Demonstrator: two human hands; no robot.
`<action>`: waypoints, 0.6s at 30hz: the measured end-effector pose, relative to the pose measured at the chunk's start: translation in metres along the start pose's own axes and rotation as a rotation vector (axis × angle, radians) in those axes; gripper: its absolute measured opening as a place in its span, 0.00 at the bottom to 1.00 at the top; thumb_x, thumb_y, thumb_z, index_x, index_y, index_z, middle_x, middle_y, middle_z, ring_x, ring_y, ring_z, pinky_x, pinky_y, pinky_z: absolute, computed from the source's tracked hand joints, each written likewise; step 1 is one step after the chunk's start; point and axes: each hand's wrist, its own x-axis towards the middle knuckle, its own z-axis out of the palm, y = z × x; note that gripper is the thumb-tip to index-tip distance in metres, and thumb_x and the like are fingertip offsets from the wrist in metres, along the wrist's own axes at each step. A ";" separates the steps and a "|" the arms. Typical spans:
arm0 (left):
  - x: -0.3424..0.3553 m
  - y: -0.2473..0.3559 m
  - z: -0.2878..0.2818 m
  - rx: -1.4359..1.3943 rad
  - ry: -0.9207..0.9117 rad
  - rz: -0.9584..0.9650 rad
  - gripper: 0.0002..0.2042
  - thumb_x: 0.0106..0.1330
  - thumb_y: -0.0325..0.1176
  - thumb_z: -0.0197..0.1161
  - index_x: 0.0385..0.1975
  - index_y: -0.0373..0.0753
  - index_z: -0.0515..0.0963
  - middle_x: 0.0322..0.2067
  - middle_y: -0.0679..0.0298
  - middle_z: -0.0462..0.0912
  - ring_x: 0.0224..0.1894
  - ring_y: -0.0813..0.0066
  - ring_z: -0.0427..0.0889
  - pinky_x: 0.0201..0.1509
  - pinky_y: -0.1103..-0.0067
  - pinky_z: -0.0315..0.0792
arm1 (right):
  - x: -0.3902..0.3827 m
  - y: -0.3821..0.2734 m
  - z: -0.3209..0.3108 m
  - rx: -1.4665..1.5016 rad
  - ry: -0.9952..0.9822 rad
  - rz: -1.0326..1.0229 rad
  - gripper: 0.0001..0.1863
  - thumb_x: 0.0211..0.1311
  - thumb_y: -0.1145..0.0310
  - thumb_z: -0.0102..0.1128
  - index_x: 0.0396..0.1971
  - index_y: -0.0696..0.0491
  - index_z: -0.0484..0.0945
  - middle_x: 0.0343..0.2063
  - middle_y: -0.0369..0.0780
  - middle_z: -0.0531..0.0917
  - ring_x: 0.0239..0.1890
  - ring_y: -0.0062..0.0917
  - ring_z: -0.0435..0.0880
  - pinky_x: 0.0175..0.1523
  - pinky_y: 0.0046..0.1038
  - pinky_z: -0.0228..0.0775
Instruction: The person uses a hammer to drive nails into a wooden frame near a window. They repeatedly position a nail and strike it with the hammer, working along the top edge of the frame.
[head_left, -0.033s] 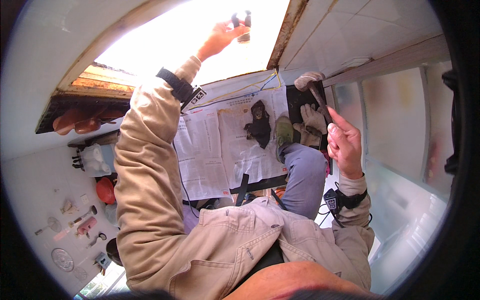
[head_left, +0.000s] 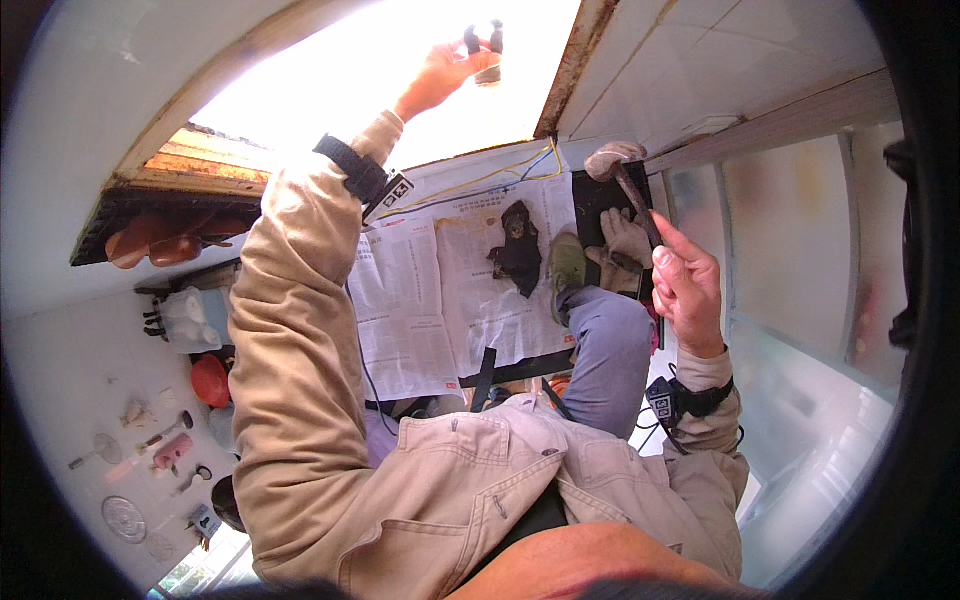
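My left hand point(head_left: 440, 78) is raised at the bright window opening, its thumb and fingers closed on a dark two-pronged object point(head_left: 488, 72). Glare washes out the object's detail, so I cannot tell its kind. On the right, my right hand point(head_left: 688, 285) grips a hammer point(head_left: 632, 188) by its dark handle. The hammer's head points up and away, apart from the window opening. A pair of pale work gloves point(head_left: 625, 240) lies below the hammer.
Sheets of newspaper point(head_left: 400, 300) cover the surface below, with a black ragged piece point(head_left: 518, 255) on them. My foot in a green shoe point(head_left: 567, 265) rests at their right edge. Yellow and blue wires point(head_left: 500, 185) run under the rusty window frame point(head_left: 572, 70). Frosted panels point(head_left: 790, 220) stand right.
The hammer in my right hand has shifted very slightly to the left. My left hand stays in place with the dark object.
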 end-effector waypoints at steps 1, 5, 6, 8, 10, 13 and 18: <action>0.000 0.000 0.001 -0.021 0.006 0.009 0.12 0.66 0.40 0.69 0.43 0.39 0.84 0.33 0.70 0.85 0.36 0.84 0.77 0.41 0.82 0.73 | 0.000 -0.001 0.004 -0.007 -0.019 -0.014 0.25 0.70 0.69 0.56 0.66 0.54 0.70 0.18 0.23 0.66 0.17 0.05 0.57 0.19 0.12 0.52; -0.001 -0.001 0.005 -0.106 0.031 0.041 0.12 0.67 0.40 0.69 0.42 0.39 0.84 0.33 0.70 0.85 0.36 0.84 0.78 0.40 0.82 0.73 | 0.000 -0.001 0.014 -0.027 -0.059 -0.034 0.25 0.69 0.69 0.57 0.65 0.54 0.71 0.17 0.23 0.65 0.16 0.05 0.58 0.19 0.13 0.52; -0.002 -0.001 0.006 -0.110 0.041 0.041 0.12 0.67 0.40 0.69 0.42 0.39 0.84 0.32 0.70 0.85 0.36 0.84 0.78 0.40 0.82 0.73 | 0.001 -0.001 0.015 -0.022 -0.062 -0.031 0.25 0.69 0.69 0.57 0.65 0.54 0.71 0.17 0.23 0.65 0.16 0.05 0.57 0.19 0.13 0.51; -0.003 -0.001 0.006 -0.150 0.034 0.052 0.12 0.67 0.40 0.69 0.42 0.39 0.84 0.32 0.71 0.84 0.35 0.85 0.77 0.39 0.83 0.73 | 0.000 -0.001 0.017 -0.032 -0.070 -0.024 0.25 0.69 0.69 0.57 0.65 0.54 0.71 0.17 0.23 0.65 0.16 0.06 0.57 0.19 0.13 0.51; -0.003 -0.001 0.005 -0.156 0.028 0.060 0.12 0.67 0.40 0.69 0.42 0.39 0.84 0.32 0.71 0.84 0.34 0.85 0.77 0.39 0.83 0.72 | 0.000 -0.001 0.017 -0.034 -0.073 -0.018 0.25 0.69 0.69 0.58 0.65 0.54 0.71 0.16 0.23 0.65 0.16 0.06 0.57 0.19 0.13 0.51; -0.002 -0.001 0.004 -0.122 0.023 0.060 0.13 0.67 0.41 0.69 0.42 0.39 0.84 0.31 0.72 0.83 0.33 0.86 0.76 0.38 0.84 0.72 | -0.001 0.000 0.016 -0.034 -0.075 -0.020 0.25 0.69 0.69 0.57 0.65 0.54 0.71 0.16 0.23 0.65 0.16 0.05 0.57 0.19 0.13 0.51; -0.002 0.000 0.004 -0.088 0.021 0.042 0.13 0.67 0.41 0.69 0.42 0.39 0.84 0.31 0.72 0.83 0.33 0.86 0.75 0.37 0.84 0.71 | -0.002 0.000 0.018 -0.019 -0.070 -0.035 0.25 0.69 0.70 0.57 0.65 0.54 0.71 0.17 0.23 0.65 0.16 0.05 0.57 0.19 0.13 0.51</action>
